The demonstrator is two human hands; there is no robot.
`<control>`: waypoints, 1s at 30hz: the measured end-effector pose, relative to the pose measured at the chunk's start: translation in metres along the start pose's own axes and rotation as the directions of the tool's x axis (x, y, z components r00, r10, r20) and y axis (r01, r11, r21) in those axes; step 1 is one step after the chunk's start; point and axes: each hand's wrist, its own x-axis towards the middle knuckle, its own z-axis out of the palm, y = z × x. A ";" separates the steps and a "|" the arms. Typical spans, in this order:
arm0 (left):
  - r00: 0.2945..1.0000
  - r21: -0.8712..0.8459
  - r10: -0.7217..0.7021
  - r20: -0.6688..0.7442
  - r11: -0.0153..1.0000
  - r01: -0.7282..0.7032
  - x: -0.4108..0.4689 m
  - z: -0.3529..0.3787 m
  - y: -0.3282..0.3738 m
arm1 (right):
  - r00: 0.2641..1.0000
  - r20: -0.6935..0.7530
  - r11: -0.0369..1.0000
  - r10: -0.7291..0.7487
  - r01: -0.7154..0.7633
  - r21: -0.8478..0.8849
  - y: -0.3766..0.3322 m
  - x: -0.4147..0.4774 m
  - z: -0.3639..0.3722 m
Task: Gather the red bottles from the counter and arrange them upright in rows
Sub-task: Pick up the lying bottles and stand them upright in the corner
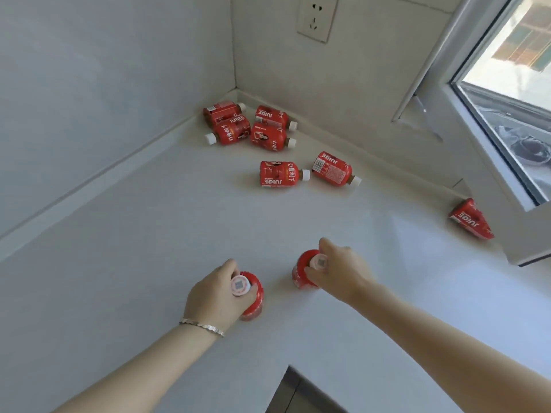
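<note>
Left hand: left hand point(213, 296), thin silver bracelet point(202, 325) at the wrist, fingers wrapped round the shoulder of a small red-labelled plastic juice bottle with a white cap point(249, 293); bottle stands upright, cap facing the camera.

Right hand: right hand point(340, 269) closed the same way on a second upright red bottle point(304, 271), thumb and fingers either side of the neck.

Spacing: the two held bottles stand near each other on the white counter point(149, 263), toward its front edge, apart, not touching. Reads as the start of a first row.

Loose stock, mid-counter: two bottles on their sides, one point(281, 174) left of the other point(334, 168), caps pointing right.

Loose stock, back corner: four more on their sides in a tight cluster point(250, 125), some touching, against the raised lip where the two walls meet.

Right edge: one further bottle point(469, 219) tipped over by the window frame point(483, 138), cap hidden.

Handling, judged: small and probably light; rigid enough to take a firm squeeze; the glossy label sleeve may slip. Lying down they will roll. Best hold looks to be round the body or shoulder, not the cap.

Progress, judged: two upright, seven still to collect.
</note>
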 end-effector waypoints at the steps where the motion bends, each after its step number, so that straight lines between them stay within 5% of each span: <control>1: 0.999 -0.014 -0.024 -0.027 1.000 0.024 -0.012 -0.014 -0.014 | 0.998 0.033 0.998 -0.048 0.049 -0.032 -0.019 -0.007 0.005; 7: 0.943 -0.103 -0.247 -0.222 0.968 0.229 -0.112 -0.107 -0.108 | 0.934 0.204 0.938 -0.294 0.323 -0.127 -0.147 -0.071 0.062; 12: 0.794 -0.164 -0.440 -0.419 0.897 0.410 -0.234 -0.175 -0.206 | 0.823 0.285 0.833 -0.491 0.540 -0.123 -0.266 -0.150 0.140; 22: 0.342 -0.417 -0.759 -0.554 0.609 0.675 -0.503 -0.266 -0.381 | 0.599 0.474 0.692 -0.645 0.721 0.030 -0.466 -0.330 0.298; 30: 0.022 -0.556 -0.827 -0.561 0.397 0.731 -0.614 -0.311 -0.486 | 0.483 0.533 0.666 -0.695 0.712 0.222 -0.569 -0.423 0.381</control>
